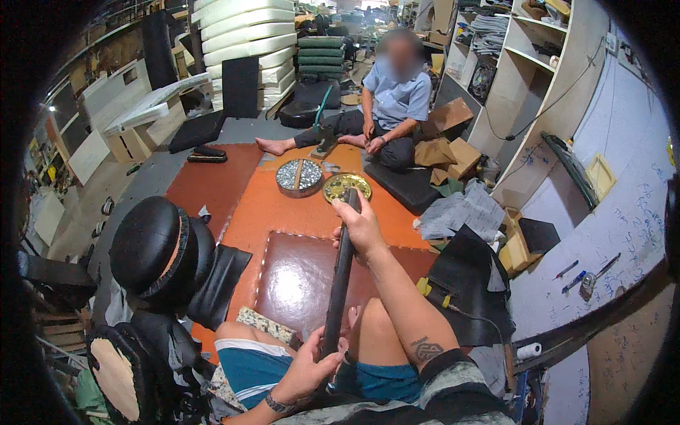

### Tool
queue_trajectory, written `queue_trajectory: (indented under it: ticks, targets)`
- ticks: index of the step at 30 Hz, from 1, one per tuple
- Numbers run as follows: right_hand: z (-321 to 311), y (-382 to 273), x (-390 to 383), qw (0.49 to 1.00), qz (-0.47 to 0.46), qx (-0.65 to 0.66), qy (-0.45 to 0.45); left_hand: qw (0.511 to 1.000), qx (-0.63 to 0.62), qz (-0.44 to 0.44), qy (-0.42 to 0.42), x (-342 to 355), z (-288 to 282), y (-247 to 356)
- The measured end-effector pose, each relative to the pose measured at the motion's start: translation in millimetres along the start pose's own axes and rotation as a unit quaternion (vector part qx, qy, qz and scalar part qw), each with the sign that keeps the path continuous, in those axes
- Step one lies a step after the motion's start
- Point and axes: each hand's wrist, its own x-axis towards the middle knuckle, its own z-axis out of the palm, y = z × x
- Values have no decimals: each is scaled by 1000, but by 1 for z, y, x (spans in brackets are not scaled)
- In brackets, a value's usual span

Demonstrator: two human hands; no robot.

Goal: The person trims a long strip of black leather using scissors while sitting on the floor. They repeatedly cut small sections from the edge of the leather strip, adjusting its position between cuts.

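Observation:
A long, narrow black piece (338,283) slants up in front of me, seen edge-on; it looks like a covered pad, but I cannot tell its exact kind. My right hand (361,228) is wrapped round its upper end, thumb along the near face. Lower down, over my lap, my left hand (309,370) grips the bottom end between thumb and fingers. Beyond the piece, a round tin (298,190) of small silvery metal parts, split by a wooden bar, sits on the orange mat. Beside it is a gold-coloured dish (347,176) with small bits in it.
Round black cushions (146,244) are piled at my left. Black sheet material (464,304) and a yellow-ended air tool (425,287) lie at my right. Across the mat (333,159) sits another person (398,95) by a small hand press (324,142). White foam slabs (244,32) stand stacked behind.

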Motion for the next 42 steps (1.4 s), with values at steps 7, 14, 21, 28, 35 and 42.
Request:
queue_trajectory:
  ticks: [7,14,21,28,35,42]
  targets:
    - [2,2,-1,1000,-7,-19,-3,999,31,-8,-4,-9,2,10]
    - [7,0,-6,999,-40,-18,-3,1000,12,10,-5,-10,1,5]
    - [3,-6,-7,998,-43,18,-45,997,54,48,21,-7,3,-5]
    - [-2,-7,-11,985,-98,85,-113,990,112,68,60,-4,1,-14]
    - [2,-9,-13,980,-119,110,-114,985,132,83,68,-4,-3,-23]
    - [7,-4,-17,974,-156,126,-101,968,180,159,68,2,-7,-25]
